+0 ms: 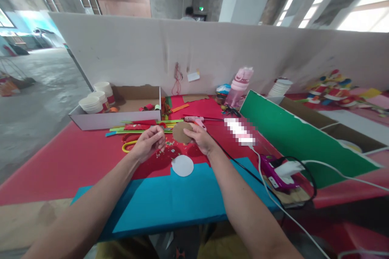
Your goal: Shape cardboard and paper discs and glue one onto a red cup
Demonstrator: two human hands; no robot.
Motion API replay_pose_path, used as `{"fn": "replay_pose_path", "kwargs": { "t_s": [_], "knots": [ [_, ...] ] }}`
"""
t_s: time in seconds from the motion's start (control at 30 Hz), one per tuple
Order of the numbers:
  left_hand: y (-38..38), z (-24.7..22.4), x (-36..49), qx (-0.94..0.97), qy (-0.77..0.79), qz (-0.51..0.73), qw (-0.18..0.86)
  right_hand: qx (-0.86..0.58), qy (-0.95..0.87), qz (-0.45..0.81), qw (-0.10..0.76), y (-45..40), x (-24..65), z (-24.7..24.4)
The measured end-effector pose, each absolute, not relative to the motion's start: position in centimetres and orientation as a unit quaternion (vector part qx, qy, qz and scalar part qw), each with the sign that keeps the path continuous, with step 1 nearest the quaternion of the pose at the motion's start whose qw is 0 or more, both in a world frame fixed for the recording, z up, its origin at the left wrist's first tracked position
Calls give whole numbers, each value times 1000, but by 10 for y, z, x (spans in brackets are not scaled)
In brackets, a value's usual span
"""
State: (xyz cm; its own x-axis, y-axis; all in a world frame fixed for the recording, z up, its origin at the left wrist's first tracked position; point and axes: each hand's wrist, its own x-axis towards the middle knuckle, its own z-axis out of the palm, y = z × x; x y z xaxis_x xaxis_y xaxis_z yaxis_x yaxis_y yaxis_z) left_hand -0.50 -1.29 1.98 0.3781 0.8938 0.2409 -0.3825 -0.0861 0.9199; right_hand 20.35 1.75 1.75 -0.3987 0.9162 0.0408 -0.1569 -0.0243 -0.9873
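Observation:
My right hand (pixel 200 136) pinches a round brown cardboard disc (pixel 181 133) by its right edge, thumb on top. Just left of the disc, my left hand (pixel 150 141) is raised with curled fingers pressed together; whatever may be inside them is hidden. Below both hands, a white paper circle (pixel 182 166) lies where the red and blue table coverings meet. Behind the disc rests a pink glue gun (pixel 196 120). Yellow-handled scissors (pixel 130 146) are partly covered by my left hand.
Coloured strips (pixel 142 126) and small scraps lie around the hands. At the back left, a box (pixel 114 120) holds paper cups (pixel 91 104). A pink bottle (pixel 240 85) stands behind. On the right are a green-sided box (pixel 291 137), a purple power strip (pixel 278 174) and loose cables.

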Motion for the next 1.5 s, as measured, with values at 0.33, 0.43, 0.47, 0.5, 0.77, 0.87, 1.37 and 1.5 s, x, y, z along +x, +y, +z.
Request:
{"fn": "replay_pose_path", "kwargs": {
  "t_s": [0.33,0.43,0.47,0.5,0.77,0.87,1.37,1.5],
  "knots": [
    [-7,11,-5,552,325,496,586,-279,-591,674,344,7,197,20],
    [-9,11,-6,585,334,460,579,-279,-583,689,329,5,197,21],
    [-10,11,-6,591,333,452,580,-277,-584,690,326,5,197,21],
    [-12,12,-6,593,328,449,583,-273,-585,691,326,5,196,21],
    [-23,21,4,477,272,508,664,-230,-542,723,360,0,182,14],
    [-26,23,7,450,264,513,682,-231,-539,723,366,-2,178,13],
    [-12,20,-1,554,361,509,551,-274,-564,680,379,3,183,16],
    [-12,15,-4,629,367,446,520,-283,-593,673,339,6,190,16]
  ]
}}
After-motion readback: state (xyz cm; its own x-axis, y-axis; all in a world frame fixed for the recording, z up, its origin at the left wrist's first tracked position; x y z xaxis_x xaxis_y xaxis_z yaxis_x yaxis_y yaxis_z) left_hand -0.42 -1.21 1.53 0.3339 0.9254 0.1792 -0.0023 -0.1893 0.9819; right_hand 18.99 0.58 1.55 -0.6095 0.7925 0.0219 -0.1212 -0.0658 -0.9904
